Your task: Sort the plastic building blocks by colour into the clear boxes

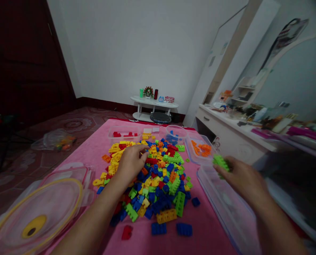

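Centrally, a heap of mixed toy blocks (160, 170), coloured red, yellow, blue, green and orange, lies on a pink-covered worktop (94, 143). The left hand (133, 161), reaching in from the lower left of the frame, is placed over the upper part of the heap with its fingers partly curled; whether it has hold of a block cannot be told. The right hand (239, 173), at the right of the frame, is closed on a green block (220, 162), gripped between thumb and fingers above the far end of a long clear box (224, 202). Just beyond that end stands a clear tray (195, 158) containing orange blocks (201, 149). Along the far edge of the worktop are a round tub (183, 133) with blue blocks (173, 137) and, farther left, a shallow box (126, 130) with red blocks (117, 134). At the lower left lie transparent lids, the nearest a yellow-rimmed lid (58, 202). Several loose blocks, red and blue, lie apart from the heap, at bottom centre.
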Motion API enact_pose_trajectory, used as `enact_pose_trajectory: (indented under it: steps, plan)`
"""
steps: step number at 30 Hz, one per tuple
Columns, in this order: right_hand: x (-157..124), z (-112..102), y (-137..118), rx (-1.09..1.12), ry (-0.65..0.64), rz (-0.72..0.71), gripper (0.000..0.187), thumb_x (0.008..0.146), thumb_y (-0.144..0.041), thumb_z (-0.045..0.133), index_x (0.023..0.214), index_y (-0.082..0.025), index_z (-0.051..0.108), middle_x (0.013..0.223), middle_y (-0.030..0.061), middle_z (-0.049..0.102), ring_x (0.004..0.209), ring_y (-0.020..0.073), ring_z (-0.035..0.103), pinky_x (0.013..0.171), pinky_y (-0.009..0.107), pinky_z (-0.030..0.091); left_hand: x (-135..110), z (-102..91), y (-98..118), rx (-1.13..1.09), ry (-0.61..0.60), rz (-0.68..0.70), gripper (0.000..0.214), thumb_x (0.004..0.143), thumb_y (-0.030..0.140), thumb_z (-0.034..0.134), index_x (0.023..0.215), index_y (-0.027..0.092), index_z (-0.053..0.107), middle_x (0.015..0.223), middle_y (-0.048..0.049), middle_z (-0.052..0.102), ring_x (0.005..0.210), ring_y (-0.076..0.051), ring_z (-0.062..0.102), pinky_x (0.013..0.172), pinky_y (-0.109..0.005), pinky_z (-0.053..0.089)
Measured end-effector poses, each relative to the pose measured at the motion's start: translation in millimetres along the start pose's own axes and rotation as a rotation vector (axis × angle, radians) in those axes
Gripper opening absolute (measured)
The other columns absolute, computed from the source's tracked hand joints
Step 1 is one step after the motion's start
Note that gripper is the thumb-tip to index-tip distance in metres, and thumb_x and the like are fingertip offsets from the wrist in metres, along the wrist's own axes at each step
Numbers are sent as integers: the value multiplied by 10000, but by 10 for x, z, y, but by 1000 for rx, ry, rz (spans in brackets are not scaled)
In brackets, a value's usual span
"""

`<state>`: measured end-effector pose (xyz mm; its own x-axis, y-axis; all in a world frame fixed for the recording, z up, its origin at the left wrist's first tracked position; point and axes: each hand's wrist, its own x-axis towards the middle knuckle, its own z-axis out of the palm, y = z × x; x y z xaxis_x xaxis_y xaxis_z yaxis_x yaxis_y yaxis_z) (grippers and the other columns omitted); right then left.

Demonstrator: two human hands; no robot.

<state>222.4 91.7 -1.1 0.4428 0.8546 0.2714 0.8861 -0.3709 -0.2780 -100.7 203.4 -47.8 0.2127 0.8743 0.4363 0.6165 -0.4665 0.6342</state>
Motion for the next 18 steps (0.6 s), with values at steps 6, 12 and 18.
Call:
enact_pose_trajectory:
  steps: [6, 12, 18]
  plan:
    - [-44, -26, 537, -284, -237, 43, 620, 658, -654, 551, 1077, -208, 649, 1025, 165, 676, 875, 351, 643, 706, 457, 473, -1, -28, -4, 17, -6, 10, 258, 785, 262, 541, 977, 198, 701, 913, -44, 712, 818, -191, 642, 723, -279, 487]
    - [-435, 347, -316, 86, -262, -506, 269, 785, -262, 505, 1005, -253, 659, 1106, 53, 648, 1010, 221, 593, 864, 358, 455, -39, -23, 96, -87, -157, 15, 259, 787, 279, 551, 989, 205, 695, 882, -28, 717, 764, -166, 647, 699, -267, 485]
    - [-546, 795, -774, 178, -362, -709, 381, 681, -29, 525, 960, -243, 673, 1007, 33, 657, 988, 202, 542, 850, 332, 430, -63, -49, 168, -102, -202, 32, 258, 795, 292, 550, 993, 211, 694, 928, -20, 718, 796, -161, 647, 734, -268, 476]
